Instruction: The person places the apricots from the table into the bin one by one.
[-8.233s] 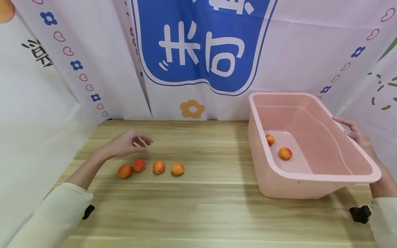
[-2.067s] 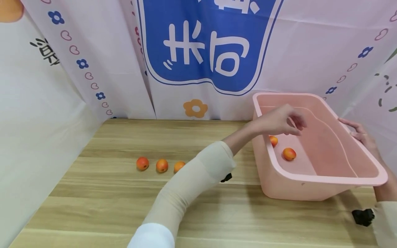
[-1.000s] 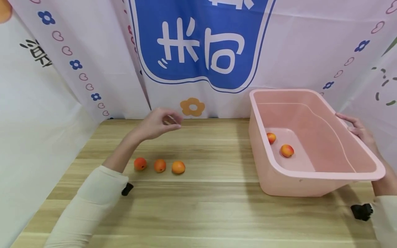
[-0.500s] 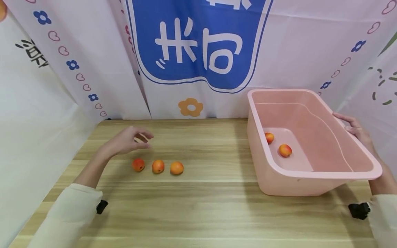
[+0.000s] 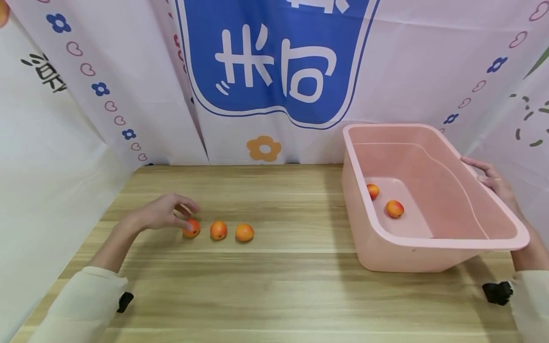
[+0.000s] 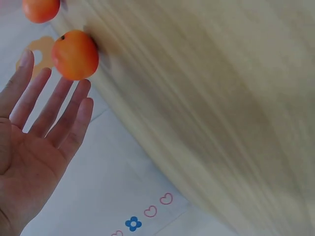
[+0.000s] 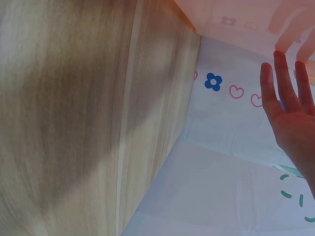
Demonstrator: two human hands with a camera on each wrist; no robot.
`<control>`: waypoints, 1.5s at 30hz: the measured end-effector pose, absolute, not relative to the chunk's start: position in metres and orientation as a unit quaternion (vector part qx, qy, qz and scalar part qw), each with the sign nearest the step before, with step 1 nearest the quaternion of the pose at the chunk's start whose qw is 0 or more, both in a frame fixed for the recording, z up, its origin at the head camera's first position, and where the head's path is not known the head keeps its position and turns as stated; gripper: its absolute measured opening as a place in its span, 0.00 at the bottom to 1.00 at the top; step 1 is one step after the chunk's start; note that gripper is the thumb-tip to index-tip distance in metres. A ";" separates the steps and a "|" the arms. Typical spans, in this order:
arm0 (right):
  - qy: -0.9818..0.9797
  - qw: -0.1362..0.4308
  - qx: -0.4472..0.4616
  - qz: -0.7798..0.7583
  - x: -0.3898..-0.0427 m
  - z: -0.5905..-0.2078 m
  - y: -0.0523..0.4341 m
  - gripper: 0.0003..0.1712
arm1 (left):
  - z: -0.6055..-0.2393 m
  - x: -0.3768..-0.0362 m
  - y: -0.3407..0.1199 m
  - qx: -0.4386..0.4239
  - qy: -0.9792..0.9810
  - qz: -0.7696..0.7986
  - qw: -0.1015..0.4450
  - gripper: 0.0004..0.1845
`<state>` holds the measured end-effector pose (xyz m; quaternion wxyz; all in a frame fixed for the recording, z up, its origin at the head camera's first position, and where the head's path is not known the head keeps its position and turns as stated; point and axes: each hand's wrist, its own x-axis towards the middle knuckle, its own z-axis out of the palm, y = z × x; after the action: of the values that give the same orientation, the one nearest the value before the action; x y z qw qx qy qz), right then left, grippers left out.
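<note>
Three small orange-red fruits resembling apricots sit in a row on the wooden table: the left fruit (image 5: 191, 228), the middle fruit (image 5: 218, 230) and the right fruit (image 5: 245, 232). My left hand (image 5: 165, 211) is at the left fruit, its thumb partly covering it in the head view; firm contact cannot be told. In the left wrist view its fingers (image 6: 51, 105) stretch out beside a fruit (image 6: 75, 55). My right hand (image 5: 497, 183) touches the far-right rim of a pink plastic tub (image 5: 405, 259). Its fingers (image 7: 288, 91) look straight in the right wrist view.
Inside the tub lie two similar fruits, one fruit (image 5: 394, 209) fully visible and another fruit (image 5: 373, 191) partly behind the left wall. White printed cloth (image 5: 300, 143) hangs behind the wooden table (image 5: 274, 295) and along its sides.
The former leftmost fruit is gone from the row. My left hand was above the tub, then came back left and lowered to the red-orange fruit. My right hand stays at the rim.
</note>
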<state>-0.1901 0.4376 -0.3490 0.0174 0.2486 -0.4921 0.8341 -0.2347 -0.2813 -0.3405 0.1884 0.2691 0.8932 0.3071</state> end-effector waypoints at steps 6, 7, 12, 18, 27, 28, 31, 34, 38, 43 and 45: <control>-0.497 0.019 0.243 0.833 -0.190 -0.348 0.436 0.41 | -0.350 -0.238 -0.282 0.264 0.885 0.324 0.204 0.25; -0.501 0.021 0.238 0.832 -0.190 -0.348 0.436 0.41 | -0.352 -0.238 -0.282 0.266 0.884 0.326 0.204 0.24; -0.509 0.033 0.224 0.831 -0.188 -0.347 0.433 0.41 | -0.356 -0.240 -0.281 0.275 0.881 0.326 0.206 0.20; -0.517 0.042 0.211 0.829 -0.186 -0.345 0.431 0.41 | -0.353 -0.238 -0.279 0.267 0.886 0.319 0.205 0.19; -0.527 0.044 0.219 0.820 -0.185 -0.345 0.432 0.41 | -0.338 -0.239 -0.266 0.270 0.903 0.304 0.139 0.20; -0.527 0.044 0.220 0.820 -0.185 -0.345 0.432 0.41 | -0.335 -0.239 -0.262 0.269 0.904 0.304 0.132 0.20; -0.526 0.043 0.217 0.821 -0.185 -0.345 0.432 0.40 | -0.328 -0.240 -0.251 0.253 0.911 0.307 0.111 0.21; -0.521 0.043 0.218 0.824 -0.185 -0.346 0.432 0.40 | -0.321 -0.240 -0.238 0.245 0.913 0.312 0.094 0.21; -0.521 0.042 0.221 0.823 -0.185 -0.346 0.432 0.40 | -0.314 -0.242 -0.217 0.253 0.905 0.336 0.070 0.21; -0.514 0.030 0.235 0.824 -0.187 -0.347 0.434 0.40 | -0.307 -0.246 -0.191 0.253 0.882 0.393 0.061 0.19; -0.506 0.022 0.244 0.827 -0.188 -0.348 0.435 0.41 | -0.303 -0.247 -0.180 0.247 0.873 0.415 0.065 0.19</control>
<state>-0.1879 0.4351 -0.3477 0.0221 0.2439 -0.5059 0.8271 -0.2471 -0.1802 -0.3030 0.0647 0.2472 0.8730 0.4153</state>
